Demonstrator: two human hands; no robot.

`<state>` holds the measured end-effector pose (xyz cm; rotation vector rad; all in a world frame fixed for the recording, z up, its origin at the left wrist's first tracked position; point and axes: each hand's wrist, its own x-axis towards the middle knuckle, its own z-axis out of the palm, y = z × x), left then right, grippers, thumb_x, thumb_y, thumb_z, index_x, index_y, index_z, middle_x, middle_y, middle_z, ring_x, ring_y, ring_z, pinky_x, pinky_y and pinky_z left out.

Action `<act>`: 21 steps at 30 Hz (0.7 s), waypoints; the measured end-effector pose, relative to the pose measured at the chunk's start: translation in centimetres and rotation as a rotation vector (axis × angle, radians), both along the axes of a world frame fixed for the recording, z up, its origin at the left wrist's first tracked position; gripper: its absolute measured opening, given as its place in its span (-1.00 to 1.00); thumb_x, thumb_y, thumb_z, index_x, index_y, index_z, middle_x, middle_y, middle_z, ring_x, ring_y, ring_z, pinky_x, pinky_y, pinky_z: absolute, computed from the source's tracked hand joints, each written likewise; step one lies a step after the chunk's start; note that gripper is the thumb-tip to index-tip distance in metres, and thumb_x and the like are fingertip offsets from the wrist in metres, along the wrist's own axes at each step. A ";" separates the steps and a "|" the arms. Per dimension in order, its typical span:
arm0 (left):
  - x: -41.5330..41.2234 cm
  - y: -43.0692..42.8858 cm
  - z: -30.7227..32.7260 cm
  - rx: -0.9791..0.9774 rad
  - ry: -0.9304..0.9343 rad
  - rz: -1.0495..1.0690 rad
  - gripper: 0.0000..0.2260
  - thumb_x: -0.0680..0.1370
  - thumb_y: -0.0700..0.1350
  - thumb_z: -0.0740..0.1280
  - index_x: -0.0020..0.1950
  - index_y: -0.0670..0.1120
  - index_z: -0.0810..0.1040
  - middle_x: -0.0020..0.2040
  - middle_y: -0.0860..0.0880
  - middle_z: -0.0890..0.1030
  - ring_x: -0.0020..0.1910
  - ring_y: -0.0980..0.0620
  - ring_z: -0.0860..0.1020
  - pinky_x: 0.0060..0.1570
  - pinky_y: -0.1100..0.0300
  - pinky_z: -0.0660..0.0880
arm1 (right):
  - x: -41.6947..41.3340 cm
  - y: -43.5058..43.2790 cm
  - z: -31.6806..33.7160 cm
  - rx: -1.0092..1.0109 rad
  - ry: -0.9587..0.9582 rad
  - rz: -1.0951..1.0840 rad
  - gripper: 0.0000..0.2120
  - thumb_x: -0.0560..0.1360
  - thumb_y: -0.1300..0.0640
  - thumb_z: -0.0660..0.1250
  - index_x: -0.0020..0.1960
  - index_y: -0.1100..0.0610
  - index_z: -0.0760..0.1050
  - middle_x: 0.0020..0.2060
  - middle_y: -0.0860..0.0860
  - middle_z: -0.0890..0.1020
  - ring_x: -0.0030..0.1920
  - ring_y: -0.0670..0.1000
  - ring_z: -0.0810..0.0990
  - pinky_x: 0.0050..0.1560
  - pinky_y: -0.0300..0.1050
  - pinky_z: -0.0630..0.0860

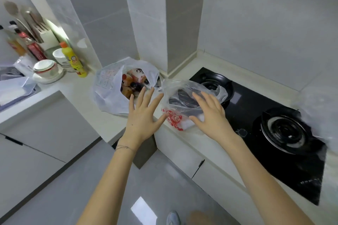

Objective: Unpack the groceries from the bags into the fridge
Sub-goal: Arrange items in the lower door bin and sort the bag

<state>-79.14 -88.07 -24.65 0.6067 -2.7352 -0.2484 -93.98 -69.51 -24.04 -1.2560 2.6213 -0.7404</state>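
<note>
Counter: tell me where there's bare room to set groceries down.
Bare counter lies between the yellow bottle, the bowls and the white bag. A narrow strip runs behind the stove along the wall. Crowded: the corner, where the clear bag lies beside the white bag.

On the counter (76, 86), one bag (108, 95) lies left of another bag (182, 100).

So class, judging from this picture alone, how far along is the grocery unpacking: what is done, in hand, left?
Done: nothing visibly; the white bag holds groceries. In hand: nothing; left hand and right hand, both open, reach toward the clear bag. Left: emptying both bags.
</note>
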 end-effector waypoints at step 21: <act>-19.4 -5.0 -10.5 0.265 -0.391 -0.163 -0.63 0.66 0.11 0.07 0.44 0.07 0.37 0.56 0.02 0.17 0.57 -0.03 -0.04 0.50 -0.10 -0.21 | -15.8 -5.8 -9.8 0.129 -0.123 -0.016 -0.43 0.56 0.01 0.31 0.51 -0.01 0.21 0.46 -0.05 0.31 0.48 0.01 0.18 0.49 -0.04 0.12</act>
